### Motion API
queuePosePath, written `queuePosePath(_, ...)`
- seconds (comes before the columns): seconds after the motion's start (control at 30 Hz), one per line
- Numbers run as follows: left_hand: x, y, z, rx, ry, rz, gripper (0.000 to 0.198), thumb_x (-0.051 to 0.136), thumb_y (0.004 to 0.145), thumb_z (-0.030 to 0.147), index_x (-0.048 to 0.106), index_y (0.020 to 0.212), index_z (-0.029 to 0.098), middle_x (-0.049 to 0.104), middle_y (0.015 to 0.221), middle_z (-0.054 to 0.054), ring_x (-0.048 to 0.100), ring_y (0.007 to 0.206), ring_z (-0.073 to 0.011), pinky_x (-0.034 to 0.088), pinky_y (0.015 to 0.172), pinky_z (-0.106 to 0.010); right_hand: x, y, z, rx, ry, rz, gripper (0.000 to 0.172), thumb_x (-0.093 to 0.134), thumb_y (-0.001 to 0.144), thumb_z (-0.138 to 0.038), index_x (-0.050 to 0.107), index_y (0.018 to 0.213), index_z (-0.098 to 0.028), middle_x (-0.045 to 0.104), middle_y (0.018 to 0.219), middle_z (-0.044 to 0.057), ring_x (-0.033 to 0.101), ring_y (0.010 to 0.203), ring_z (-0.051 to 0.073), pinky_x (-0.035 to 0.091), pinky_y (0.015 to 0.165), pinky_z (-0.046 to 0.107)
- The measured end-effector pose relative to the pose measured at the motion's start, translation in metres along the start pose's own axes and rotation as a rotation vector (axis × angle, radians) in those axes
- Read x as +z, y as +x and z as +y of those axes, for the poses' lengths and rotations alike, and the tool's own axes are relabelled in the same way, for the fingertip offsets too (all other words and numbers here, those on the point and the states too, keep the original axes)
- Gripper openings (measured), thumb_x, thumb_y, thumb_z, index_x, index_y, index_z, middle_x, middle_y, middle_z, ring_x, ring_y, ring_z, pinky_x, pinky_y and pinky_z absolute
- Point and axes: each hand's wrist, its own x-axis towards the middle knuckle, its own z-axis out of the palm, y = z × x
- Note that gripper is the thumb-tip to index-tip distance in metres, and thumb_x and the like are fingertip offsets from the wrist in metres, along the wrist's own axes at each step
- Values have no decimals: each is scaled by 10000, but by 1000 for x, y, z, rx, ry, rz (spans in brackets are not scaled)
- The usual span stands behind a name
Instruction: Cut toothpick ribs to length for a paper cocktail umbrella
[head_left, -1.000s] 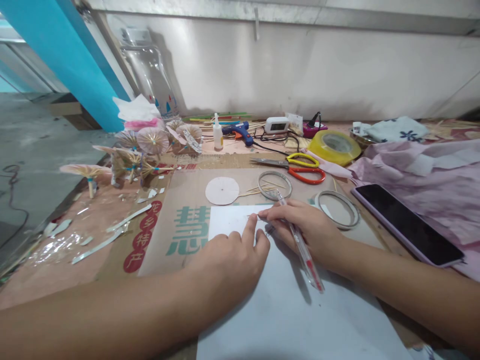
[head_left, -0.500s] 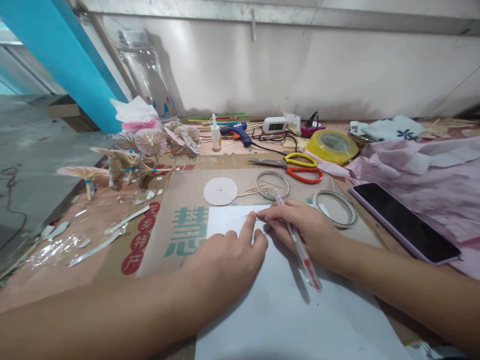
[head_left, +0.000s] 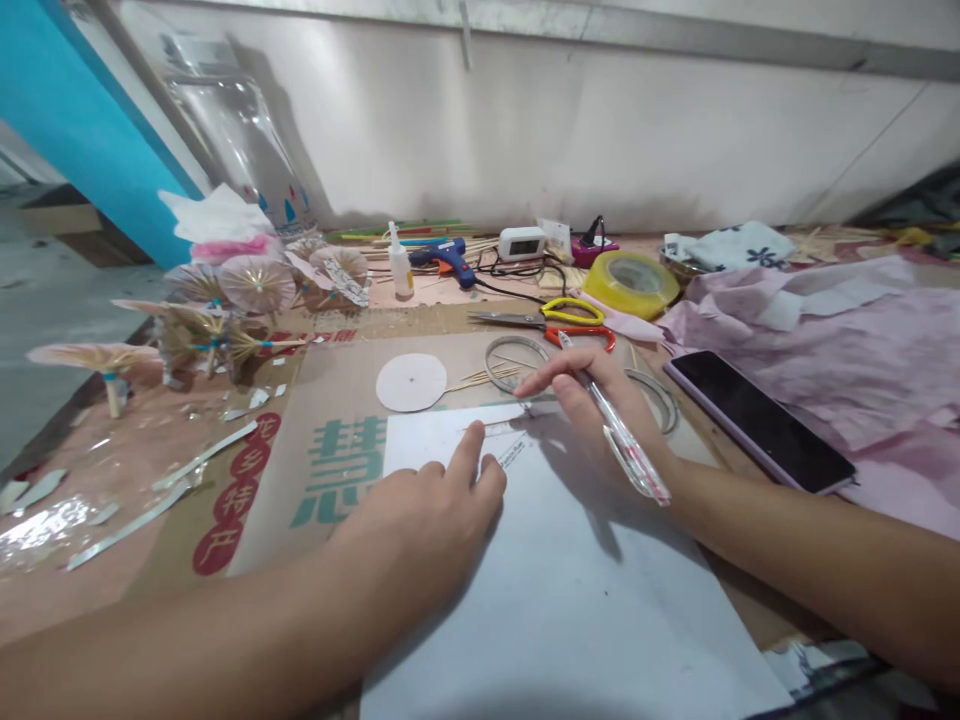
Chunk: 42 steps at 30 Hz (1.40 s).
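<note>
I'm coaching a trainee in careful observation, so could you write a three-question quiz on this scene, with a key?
1. Which hand holds the long clear plastic pen?
2. Which stands just left of the blue plastic glue gun in the picture: A) the round yellow tape roll, B) the black-screened rectangular phone, C) the small white plastic bottle?
3. True or false: the index finger of the left hand is over the rectangular white sheet of paper.
Key: 1: the right hand; 2: C; 3: true.

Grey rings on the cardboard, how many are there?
2. One grey ring lies just in front of the scissors; the other ring lies between the right hand and the phone, partly hidden by that hand. Others could be hidden.
</note>
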Motion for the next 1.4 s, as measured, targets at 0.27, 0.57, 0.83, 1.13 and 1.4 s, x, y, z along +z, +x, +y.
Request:
queuePosePath(0.27, 4, 0, -1, 9, 33, 32, 449, 511, 871, 12, 625, 1295, 109, 445, 1546, -293, 788, 782, -270, 647, 544, -359, 4, 1, 10, -21, 192, 127, 212, 478, 1062, -461, 569, 1075, -271, 737, 909, 29, 714, 898, 191, 575, 877, 392)
queuePosePath(0.57, 8, -1, -1, 10, 63, 42, 541, 482, 832, -22, 617, 1338, 115, 421, 1559, -295, 783, 736, -286, 641, 501, -389, 4, 9, 27, 73, 271, 124, 413, 421, 1030, -615, 632, 1175, -290, 638, 960, 39, 644, 902, 202, 566, 848, 385)
queuePosePath(0.83, 3, 1, -3, 21, 59, 6, 511, 471, 858, -19, 618, 1331, 109, 405, 1565, -303, 789, 774, -270, 656, 548, -377, 5, 7, 22, 78, 295, 95, 394, 471, 1029, -584, 645, 1167, -259, 621, 972, 36, 613, 934, 195, 533, 887, 367)
queuePosePath(1.13, 9, 2, -2, 19, 69, 90, 485, 518, 842, -20, 654, 1286, 119, 472, 1533, -282, 778, 711, -264, 628, 489, -347, 2, 4, 12, 119, 238, 40, 415, 482, 1015, -614, 637, 1166, -259, 649, 974, 40, 631, 965, 201, 538, 895, 368)
queuePosePath(1.4, 7, -1, -2, 16, 73, 66, 500, 509, 842, -23, 646, 1301, 123, 457, 1544, -278, 783, 737, -261, 631, 499, -335, 2, 3, 16, 115, 265, 19, 372, 481, 1034, -566, 640, 1167, -257, 645, 964, 32, 630, 961, 195, 525, 876, 355)
